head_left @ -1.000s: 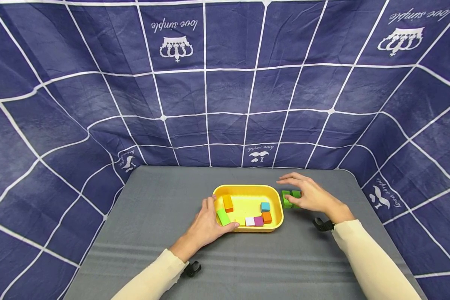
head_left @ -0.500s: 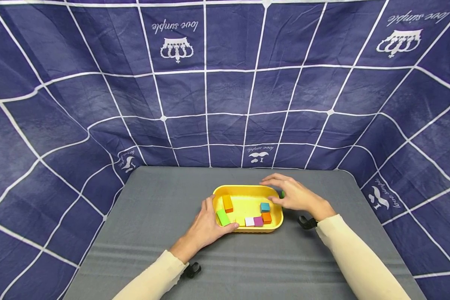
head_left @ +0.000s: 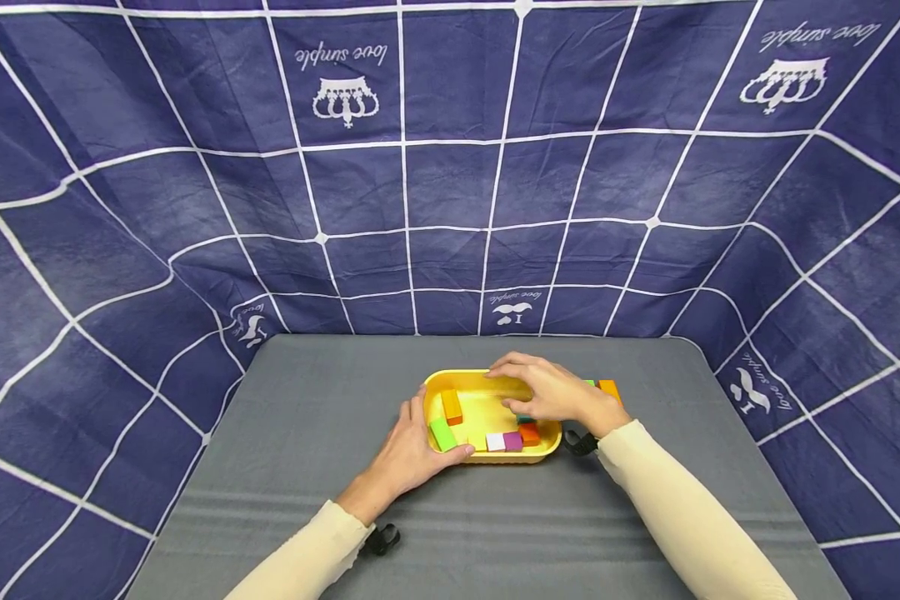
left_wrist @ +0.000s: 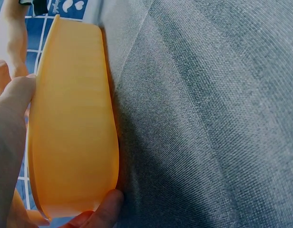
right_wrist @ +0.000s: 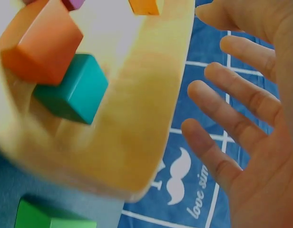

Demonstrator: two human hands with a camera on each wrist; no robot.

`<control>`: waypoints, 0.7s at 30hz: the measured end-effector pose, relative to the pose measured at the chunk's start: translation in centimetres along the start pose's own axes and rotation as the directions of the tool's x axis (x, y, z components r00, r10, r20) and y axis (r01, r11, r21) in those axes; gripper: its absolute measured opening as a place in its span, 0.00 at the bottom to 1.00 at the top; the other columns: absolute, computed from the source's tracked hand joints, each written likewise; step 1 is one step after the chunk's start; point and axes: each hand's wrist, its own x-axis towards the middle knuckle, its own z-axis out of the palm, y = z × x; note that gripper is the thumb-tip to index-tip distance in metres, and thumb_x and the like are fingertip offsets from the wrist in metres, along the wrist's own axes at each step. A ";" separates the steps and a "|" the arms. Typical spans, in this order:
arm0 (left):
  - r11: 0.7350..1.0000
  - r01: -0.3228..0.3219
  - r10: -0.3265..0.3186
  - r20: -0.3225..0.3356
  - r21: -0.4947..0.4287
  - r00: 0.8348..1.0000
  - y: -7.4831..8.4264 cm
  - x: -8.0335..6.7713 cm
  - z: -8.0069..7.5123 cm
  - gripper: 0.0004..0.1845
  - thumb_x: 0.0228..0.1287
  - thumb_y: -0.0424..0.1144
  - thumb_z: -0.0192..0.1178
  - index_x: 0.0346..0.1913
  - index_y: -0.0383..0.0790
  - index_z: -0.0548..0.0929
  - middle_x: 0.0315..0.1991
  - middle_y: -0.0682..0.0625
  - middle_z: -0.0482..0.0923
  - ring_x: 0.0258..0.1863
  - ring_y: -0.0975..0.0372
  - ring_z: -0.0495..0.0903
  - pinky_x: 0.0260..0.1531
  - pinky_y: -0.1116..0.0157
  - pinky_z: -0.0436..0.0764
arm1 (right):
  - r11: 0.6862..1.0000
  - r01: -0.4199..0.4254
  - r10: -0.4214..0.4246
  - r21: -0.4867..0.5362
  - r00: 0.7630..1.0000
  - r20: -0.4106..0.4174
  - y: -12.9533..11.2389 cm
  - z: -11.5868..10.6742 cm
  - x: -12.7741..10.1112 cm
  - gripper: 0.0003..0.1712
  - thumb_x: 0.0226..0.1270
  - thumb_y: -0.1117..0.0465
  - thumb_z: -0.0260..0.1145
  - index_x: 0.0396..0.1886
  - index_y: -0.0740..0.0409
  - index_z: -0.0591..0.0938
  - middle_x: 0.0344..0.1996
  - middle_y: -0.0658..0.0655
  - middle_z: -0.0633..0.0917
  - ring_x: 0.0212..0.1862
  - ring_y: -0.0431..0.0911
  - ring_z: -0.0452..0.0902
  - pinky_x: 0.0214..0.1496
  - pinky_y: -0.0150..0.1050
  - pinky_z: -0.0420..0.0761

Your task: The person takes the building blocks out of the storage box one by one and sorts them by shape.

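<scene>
Your left hand [head_left: 408,450] lies low and forward, fingers curled in a grip with the thumb [left_wrist: 101,209] hooked underneath and the palm turned inward. Your right hand [head_left: 551,392] is raised just ahead of it, palm down, fingers [right_wrist: 222,118] straight and spread, holding nothing. Both forearms are in cream sleeves and angle inward; each wrist carries a dark strap.

tray [head_left: 487,385]: mid-table [head_left: 307,500]
blocks [head_left: 507,441]: in tray
left hand [head_left: 408,454]: tray's left end
right hand [head_left: 551,393]: over tray's right part
</scene>
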 end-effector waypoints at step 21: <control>1.000 -0.009 0.009 0.008 0.009 1.000 0.0 0.3 -0.1 0.79 0.57 0.79 0.81 0.95 0.34 0.52 0.76 0.30 0.74 0.65 0.37 0.87 0.71 0.39 0.88 | 0.997 0.076 -0.079 0.025 0.981 0.180 -1.7 2.6 4.7 0.32 0.80 0.56 0.78 0.80 0.50 0.85 0.77 0.51 0.86 0.79 0.52 0.84 0.84 0.57 0.82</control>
